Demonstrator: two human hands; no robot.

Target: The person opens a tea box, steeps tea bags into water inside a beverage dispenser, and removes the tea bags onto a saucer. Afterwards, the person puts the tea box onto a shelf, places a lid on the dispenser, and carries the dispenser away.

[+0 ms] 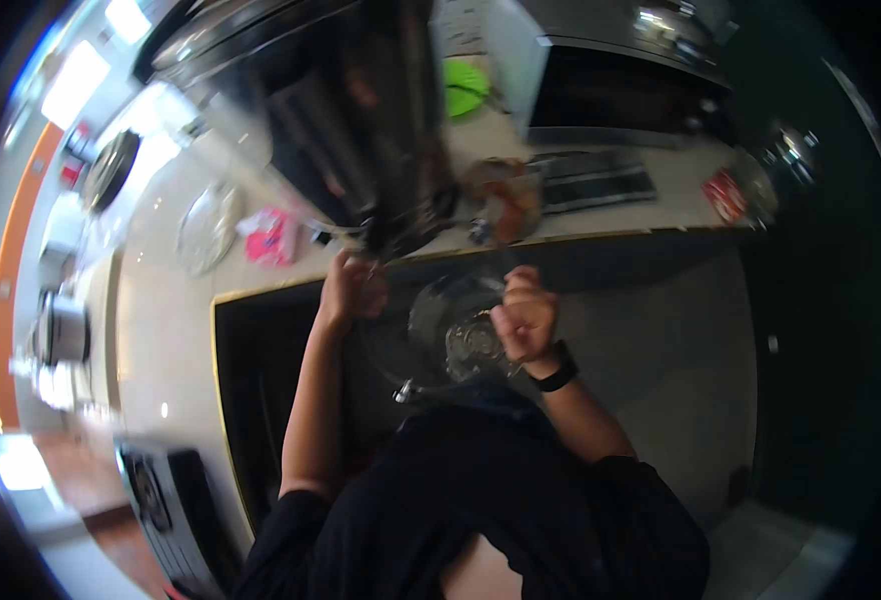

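My right hand (527, 315), with a black band at the wrist, is closed at the right side of a clear glass vessel (436, 305). The vessel hangs in front of the counter edge, and a round pattern shows in its base. Opposite it, my left hand (349, 292) has its fingers curled, just below a dark fitting at the foot of a large shiny metal urn (346, 120). Blur hides whether that hand grips the fitting, the glass or something else. Near my waist, a small shiny metal part (404, 391) shows by the vessel's lower edge.
On the pale counter (161, 330) lie a clear plastic lid or dish (208, 228), a pink packet (270, 237), a brownish bag (506, 195), a dark striped cloth (596, 180) and a red packet (725, 196). Behind are a green item (466, 88) and a microwave (626, 95).
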